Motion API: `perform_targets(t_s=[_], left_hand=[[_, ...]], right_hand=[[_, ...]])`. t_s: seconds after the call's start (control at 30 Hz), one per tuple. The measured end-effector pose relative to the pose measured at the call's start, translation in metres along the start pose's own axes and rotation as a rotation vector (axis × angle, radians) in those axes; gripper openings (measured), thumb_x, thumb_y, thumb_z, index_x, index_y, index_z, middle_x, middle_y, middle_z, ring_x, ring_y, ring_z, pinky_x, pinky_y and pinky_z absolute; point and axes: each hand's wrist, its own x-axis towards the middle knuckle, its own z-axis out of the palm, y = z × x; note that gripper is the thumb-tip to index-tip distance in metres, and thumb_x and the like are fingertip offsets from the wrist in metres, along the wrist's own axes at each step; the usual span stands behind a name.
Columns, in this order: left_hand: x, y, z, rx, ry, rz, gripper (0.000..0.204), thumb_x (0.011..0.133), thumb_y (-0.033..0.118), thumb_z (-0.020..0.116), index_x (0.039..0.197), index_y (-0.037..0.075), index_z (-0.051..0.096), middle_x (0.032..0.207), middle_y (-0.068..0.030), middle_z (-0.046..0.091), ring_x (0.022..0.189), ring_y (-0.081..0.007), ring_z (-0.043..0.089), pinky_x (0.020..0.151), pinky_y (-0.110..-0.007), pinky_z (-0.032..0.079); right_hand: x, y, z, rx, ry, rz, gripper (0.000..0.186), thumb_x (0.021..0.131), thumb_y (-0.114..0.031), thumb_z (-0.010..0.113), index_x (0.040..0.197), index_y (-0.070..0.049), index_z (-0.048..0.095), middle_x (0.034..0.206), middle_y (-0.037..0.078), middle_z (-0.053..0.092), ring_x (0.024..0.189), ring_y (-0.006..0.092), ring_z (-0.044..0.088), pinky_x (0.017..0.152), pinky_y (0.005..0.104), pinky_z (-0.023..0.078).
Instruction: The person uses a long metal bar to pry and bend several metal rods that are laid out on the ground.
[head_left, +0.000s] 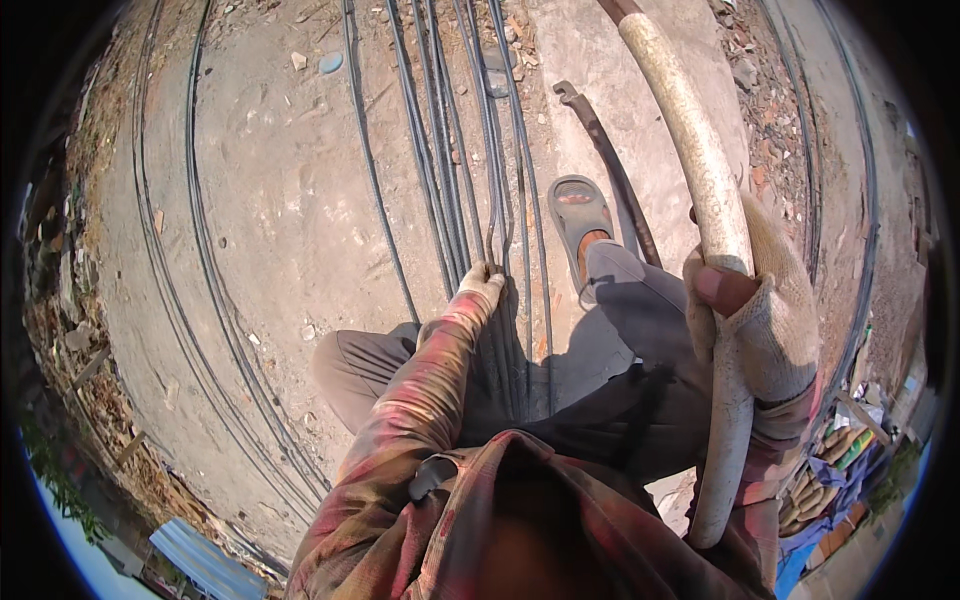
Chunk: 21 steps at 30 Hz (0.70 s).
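Observation:
My right hand [765, 305], in a worn knitted glove with a bare thumb tip showing, grips a long pale pipe [700, 170] that runs up and away from me. My left hand [482, 285], gloved too, closes on a bundle of thin dark steel bars [455, 150] lying lengthwise on the concrete ground. My bent knees and a foot in a grey sandal [580, 215] sit between both hands. A dark bent iron tool [610, 160] lies beside the sandal.
More steel bars [190, 280] curve along the left side and others [860, 200] along the right. Rubble and stones edge the concrete strip. Sacks and coloured items [840, 460] pile at the lower right.

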Motion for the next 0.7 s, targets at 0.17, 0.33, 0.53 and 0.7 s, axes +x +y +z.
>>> perform_targets(t_s=[0.17, 0.33, 0.53, 0.7], left_hand=[[-0.009, 0.001, -0.009, -0.121, 0.055, -0.032, 0.025, 0.088, 0.014, 0.058, 0.110, 0.001, 0.062, 0.092, -0.0064, 0.067, 0.083, -0.0156, 0.060, 0.077, -0.027, 0.047], [-0.004, -0.043, -0.033, -0.110, 0.032, 0.017, 0.026, 0.087, 0.017, 0.062, 0.108, 0.001, 0.064, 0.093, -0.0065, 0.068, 0.086, -0.0150, 0.062, 0.079, -0.028, 0.048], [-0.016, -0.030, -0.044, 0.441, 0.093, 0.029, 0.033, 0.079, 0.030, 0.066, 0.105, 0.009, 0.068, 0.101, -0.0169, 0.067, 0.098, -0.0302, 0.064, 0.088, -0.034, 0.049], [-0.024, -0.051, -0.072, 0.492, 0.094, -0.043, 0.037, 0.078, 0.032, 0.064, 0.106, 0.009, 0.068, 0.106, -0.0170, 0.065, 0.103, -0.0324, 0.061, 0.091, -0.038, 0.047]], right_hand=[[-0.010, 0.010, 0.005, -0.067, -0.029, 0.010, 0.051, 0.078, -0.015, 0.064, 0.121, 0.005, 0.045, 0.071, 0.005, 0.052, 0.044, 0.0097, 0.050, 0.035, 0.0209, 0.036], [-0.025, 0.012, 0.040, -0.033, -0.049, -0.067, 0.051, 0.078, -0.015, 0.064, 0.120, 0.005, 0.045, 0.070, 0.005, 0.052, 0.043, 0.0107, 0.050, 0.035, 0.0215, 0.037], [-0.040, 0.036, 0.065, 0.007, -0.176, -0.030, 0.047, 0.079, -0.012, 0.063, 0.118, 0.006, 0.044, 0.067, 0.007, 0.052, 0.041, 0.0130, 0.050, 0.035, 0.0239, 0.040], [-0.057, 0.089, 0.100, 0.120, -0.285, 0.300, 0.048, 0.079, 0.000, 0.056, 0.124, -0.005, 0.039, 0.076, 0.009, 0.053, 0.048, 0.0183, 0.052, 0.038, 0.0300, 0.042]])
